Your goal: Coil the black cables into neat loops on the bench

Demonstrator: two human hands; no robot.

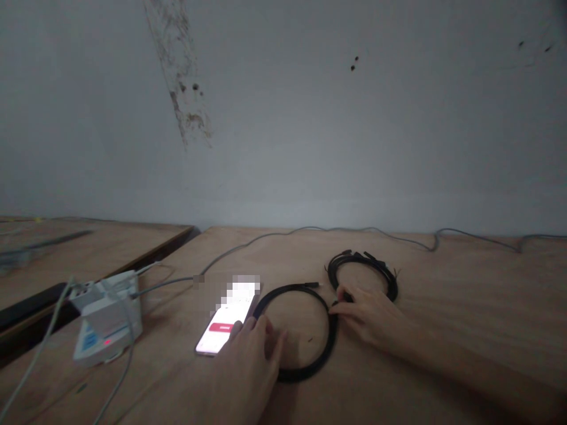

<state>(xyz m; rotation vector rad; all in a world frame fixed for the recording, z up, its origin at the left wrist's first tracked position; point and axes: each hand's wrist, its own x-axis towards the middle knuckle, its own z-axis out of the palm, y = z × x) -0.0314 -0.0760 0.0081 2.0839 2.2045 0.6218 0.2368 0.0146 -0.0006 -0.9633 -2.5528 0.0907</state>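
A black cable coil (305, 373) lies on the wooden table between my hands. At its left side is my left hand (254, 360), fingers bent and closed around the cable, beside a lit phone (230, 313). My right hand (370, 316) pinches the right side of the same coil, thumb and forefinger together. Behind my right hand lies a second black coil (334, 268) with connector ends on top. One connector (312, 285) of the near coil sticks out at its top.
A white power strip with plugs and a red light (106, 324) stands at the left. A grey cord (266, 234) runs along the table (478, 301) near the wall. Another table (88, 248) stands across a gap at the left.
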